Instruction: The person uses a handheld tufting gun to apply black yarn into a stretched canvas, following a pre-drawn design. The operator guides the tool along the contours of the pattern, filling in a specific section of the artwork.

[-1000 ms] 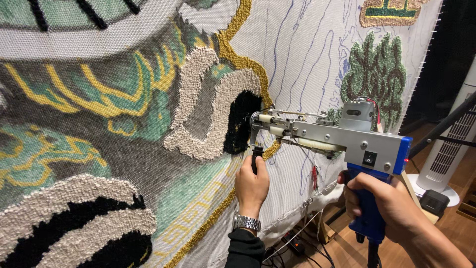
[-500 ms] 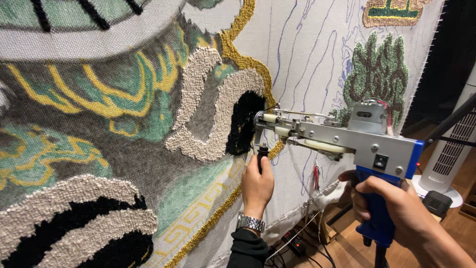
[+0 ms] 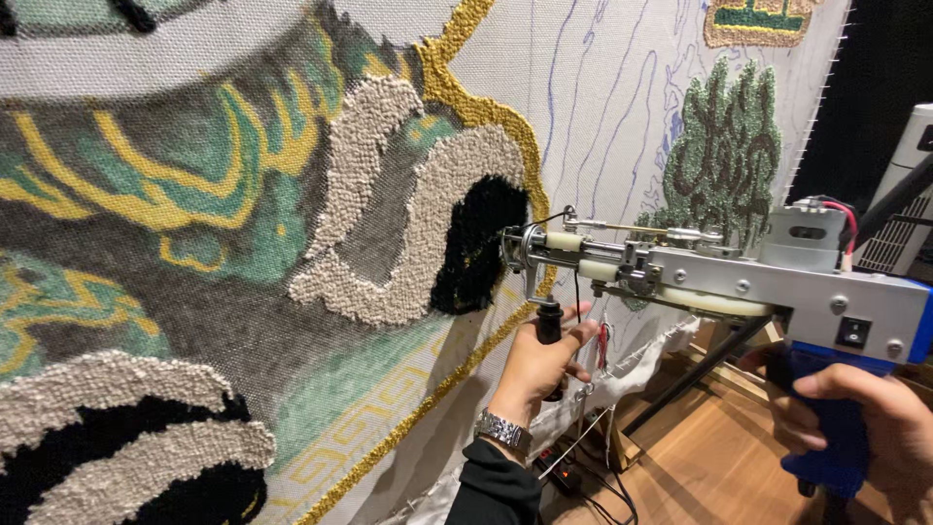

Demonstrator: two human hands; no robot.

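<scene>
A grey metal tufting gun (image 3: 739,282) with a blue grip is pressed nose-first against a stretched canvas (image 3: 603,107), its needle at the edge of a black tufted patch (image 3: 481,243). My left hand (image 3: 535,365), with a metal wristwatch, is closed around the gun's black front handle below the nose. My right hand (image 3: 865,418) grips the blue rear handle at the lower right. The canvas bears tufted green, grey, cream, yellow and gold yarn areas.
A green tufted tree shape (image 3: 724,156) sits on the bare cloth to the right, among blue sketch lines. Cables (image 3: 583,467) trail over the wooden floor (image 3: 709,467) below. A white tower fan (image 3: 899,214) stands at the right edge.
The gun and both hands have shifted to the right and slightly down along the edge of the black patch. Both grips stay the same.
</scene>
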